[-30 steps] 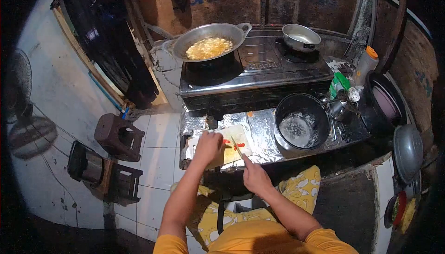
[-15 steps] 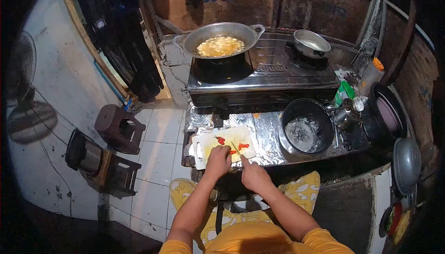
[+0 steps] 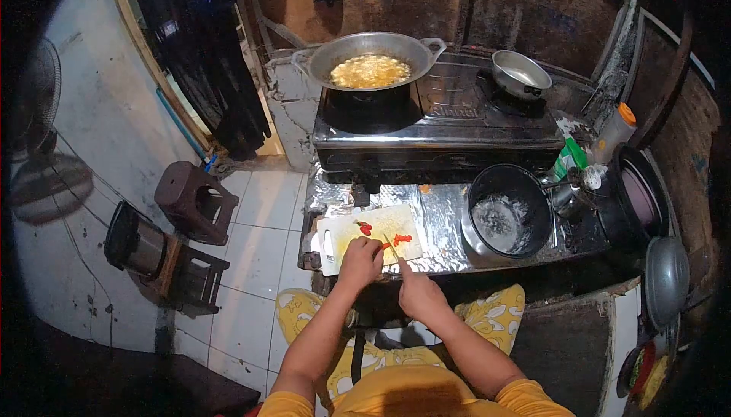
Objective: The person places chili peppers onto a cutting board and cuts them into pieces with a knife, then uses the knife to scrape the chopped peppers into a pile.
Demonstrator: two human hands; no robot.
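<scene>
Board (image 3: 339, 226) of white plastic, rectangular, lying flat on the foil-covered tabletop (image 3: 442, 242), with a slot at the left end: probably light and stiff, liable to slide on foil, best steadied by slot or edge. Towards the board's far side, a glossy, whole-looking red chilli (image 3: 365, 229): likely light, smooth and slippery, easiest to pinch across the middle.

Nearer, the left hand (image 3: 360, 261), with fingers bent and drawn close together, pinning a slender red chilli piece (image 3: 384, 247) to the board. Probably crisp-skinned but hollow, so apt to flatten or roll under a heavy press; better held lightly, with fingertips tucked back from the edge.

Just beside those fingertips, a narrow knife with a thin metal blade (image 3: 391, 245), angled across the board: stiff-looking, sharp by assumption, only safe to hold by the handle. Around that handle, the right hand (image 3: 422, 297), closed. Right of the blade, a loose cluster of small, bright red chopped bits (image 3: 402, 240), likely moist, clingy and easier to scrape than to pick up.
</scene>
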